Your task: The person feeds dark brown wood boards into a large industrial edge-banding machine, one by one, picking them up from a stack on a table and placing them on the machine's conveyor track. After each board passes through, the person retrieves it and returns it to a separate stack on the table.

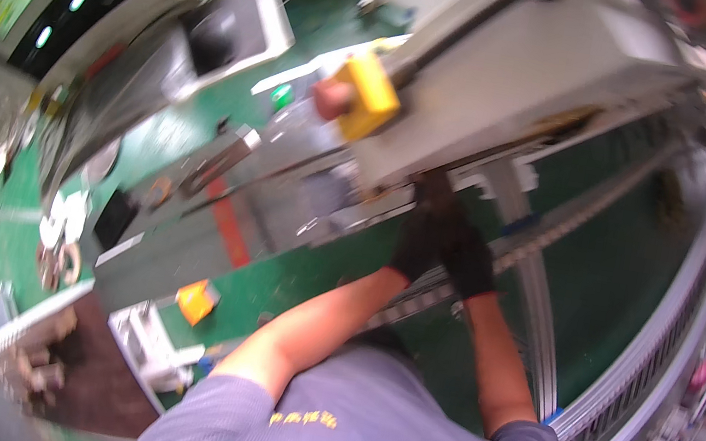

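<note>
Both my hands wear dark gloves and sit close together at the lower edge of a large grey machine housing [527, 72]. My left hand [420, 243] reaches up to the underside of that edge. Just beside it, my right hand [466, 249] is level with it and seems to touch it. Motion blur and the dark gloves hide the fingers, so whether either hand grips anything does not show. Close by on the left, a yellow box with a red push button [369, 97] is fixed to the housing's corner. A metal rail [537, 237] runs past my right wrist.
A curved conveyor [660, 365] with silver side rails bends along my right. On the left, a long grey bench [173, 237] holds blurred parts. An orange object [196, 301] lies near its front. A brown-topped table [91, 364] stands at lower left, and the floor [316, 275] is green.
</note>
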Demonstrator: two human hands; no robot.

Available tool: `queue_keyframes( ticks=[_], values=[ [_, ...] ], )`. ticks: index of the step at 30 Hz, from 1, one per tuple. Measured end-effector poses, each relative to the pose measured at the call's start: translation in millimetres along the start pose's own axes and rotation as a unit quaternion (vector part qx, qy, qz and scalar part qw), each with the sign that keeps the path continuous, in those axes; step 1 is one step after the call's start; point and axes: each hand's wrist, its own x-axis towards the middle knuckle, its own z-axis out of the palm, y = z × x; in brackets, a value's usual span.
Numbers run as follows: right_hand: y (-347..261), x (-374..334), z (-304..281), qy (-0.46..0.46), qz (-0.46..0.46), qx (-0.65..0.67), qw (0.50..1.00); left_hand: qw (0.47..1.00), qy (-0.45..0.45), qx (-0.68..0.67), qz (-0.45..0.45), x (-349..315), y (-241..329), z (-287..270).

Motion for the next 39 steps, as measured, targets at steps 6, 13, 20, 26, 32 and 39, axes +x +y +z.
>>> queue_keyframes(
  ticks=[6,13,20,26,32,39],
  values=[
    [59,0,-41,-0.006,0.067,0.012,0.998,0.976,-0.024,-0.204,0.072,29,8,81],
    [54,45,-45,0.069,0.162,-0.155,0.972,0.894,-0.245,0.225,0.301,96,-46,11],
    [-17,-27,62,0.108,0.039,-0.117,0.986,0.984,0.077,0.141,0.075,-178,-13,-247],
    [-143,-74,101,-0.127,-0.097,-0.021,0.987,0.823,0.491,0.227,-0.171,-467,-110,-405],
    [-300,-86,121,-0.171,-0.315,0.047,0.932,0.700,0.647,0.154,-0.260,-628,-197,-389],
    [-517,-129,137,-0.241,-0.414,0.069,0.875,0.855,0.445,0.061,-0.259,-666,-233,-384]
  ],
)
